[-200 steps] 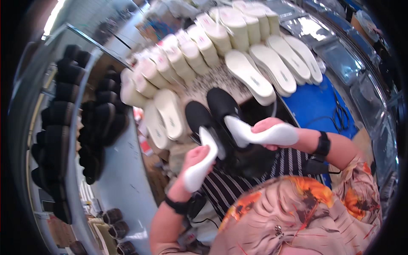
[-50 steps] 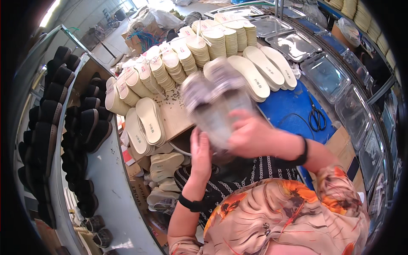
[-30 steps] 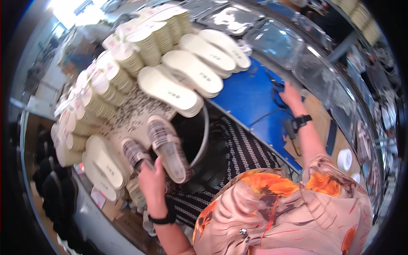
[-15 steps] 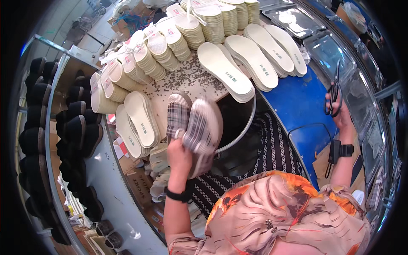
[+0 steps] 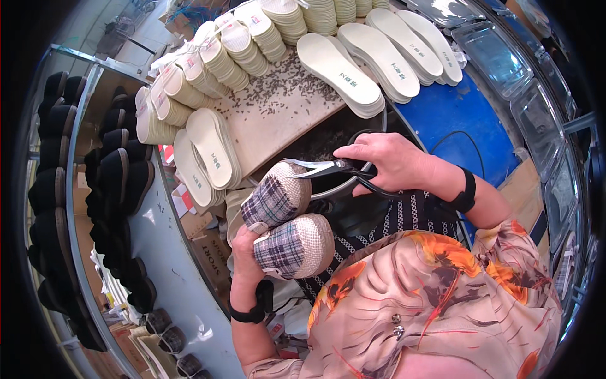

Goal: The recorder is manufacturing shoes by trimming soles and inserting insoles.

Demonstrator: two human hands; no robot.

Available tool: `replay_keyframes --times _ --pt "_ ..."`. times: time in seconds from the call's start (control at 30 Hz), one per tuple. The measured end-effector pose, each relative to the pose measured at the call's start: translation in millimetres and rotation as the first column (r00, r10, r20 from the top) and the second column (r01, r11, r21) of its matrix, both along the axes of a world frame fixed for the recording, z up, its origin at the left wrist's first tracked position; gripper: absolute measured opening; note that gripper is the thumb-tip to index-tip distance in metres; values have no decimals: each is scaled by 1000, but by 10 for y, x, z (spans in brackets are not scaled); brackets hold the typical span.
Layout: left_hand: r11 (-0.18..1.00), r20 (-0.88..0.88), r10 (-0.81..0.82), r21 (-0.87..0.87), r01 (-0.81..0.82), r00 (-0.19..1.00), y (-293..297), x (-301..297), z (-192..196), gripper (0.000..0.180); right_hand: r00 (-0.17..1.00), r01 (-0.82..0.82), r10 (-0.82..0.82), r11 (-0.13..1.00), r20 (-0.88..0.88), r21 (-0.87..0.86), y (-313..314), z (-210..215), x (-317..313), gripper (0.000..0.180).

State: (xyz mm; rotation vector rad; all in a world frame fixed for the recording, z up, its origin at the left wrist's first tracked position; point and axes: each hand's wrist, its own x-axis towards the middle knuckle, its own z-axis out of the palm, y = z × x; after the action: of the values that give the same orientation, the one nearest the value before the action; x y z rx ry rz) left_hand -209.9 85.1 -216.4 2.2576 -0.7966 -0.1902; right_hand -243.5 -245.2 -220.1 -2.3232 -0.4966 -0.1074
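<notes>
My left hand (image 5: pixel 245 251) is closed on a pair of plaid shoes (image 5: pixel 278 197) with pale woven-looking toes, held side by side above my lap. In my right hand (image 5: pixel 392 163) is a pair of black-handled scissors (image 5: pixel 341 167), with fingers at the handle loops. The silver blades point left and lie at the toe end of the upper shoe; whether they touch it I cannot tell. Beyond the shoes, a stack of cream insoles (image 5: pixel 214 151) lies at the left of the worktable, and another insole stack (image 5: pixel 339 74) lies past the scissors.
Tied bundles of cream insoles (image 5: pixel 235 45) line the back of the worktable (image 5: pixel 268 129), which is strewn with small dark scraps. At the right are a blue surface (image 5: pixel 442 120) with a cable and clear plastic trays (image 5: pixel 499 60). Black shoes (image 5: pixel 126 196) fill a rack at the left.
My right hand has brought the scissors in from the far right to the shoes. My left hand has lowered and turned the pair, so their toes now point toward the scissors' side.
</notes>
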Motion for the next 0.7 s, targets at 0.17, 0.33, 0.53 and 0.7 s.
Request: replay_keyframes --times 0.17,0.33,0.53,0.7 --pt "1000 -77 7 -29 -10 997 45 -6 -121 27 999 18 -20 999 -44 -49 60 -97 -14 48" --pt "996 -62 74 -38 -76 995 40 104 -219 22 977 14 -9 1000 -212 25 36 -92 -213 52" --pt "990 -90 122 -64 -128 988 -54 169 -271 22 999 -29 26 998 -42 -61 42 -134 -263 50" --pt "968 -176 249 16 -250 952 48 278 -446 20 989 20 -27 999 -147 -50 21 -210 -130 42"
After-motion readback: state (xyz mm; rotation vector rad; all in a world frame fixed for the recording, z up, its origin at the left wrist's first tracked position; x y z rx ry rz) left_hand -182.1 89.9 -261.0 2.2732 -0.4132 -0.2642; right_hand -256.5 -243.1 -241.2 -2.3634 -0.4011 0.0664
